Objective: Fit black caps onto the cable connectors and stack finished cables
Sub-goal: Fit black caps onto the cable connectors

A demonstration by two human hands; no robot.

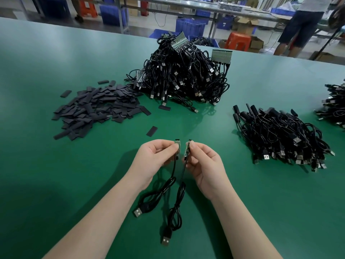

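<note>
My left hand pinches the small green circuit-board end of one black USB cable, held upright. My right hand pinches the board end of a second cable beside it, a small gap between the two boards. Both cables hang down and lie on the green table, their USB plugs near me. A loose black cap lies just beyond my hands. The heap of flat black caps sits at the left. A big tangled pile of uncapped cables rises at the centre back. Capped cables are stacked at the right.
Another bunch of cables lies at the far right edge. A single cap rests by the big pile. Beyond the table's far edge stand blue crates, orange stools and a person.
</note>
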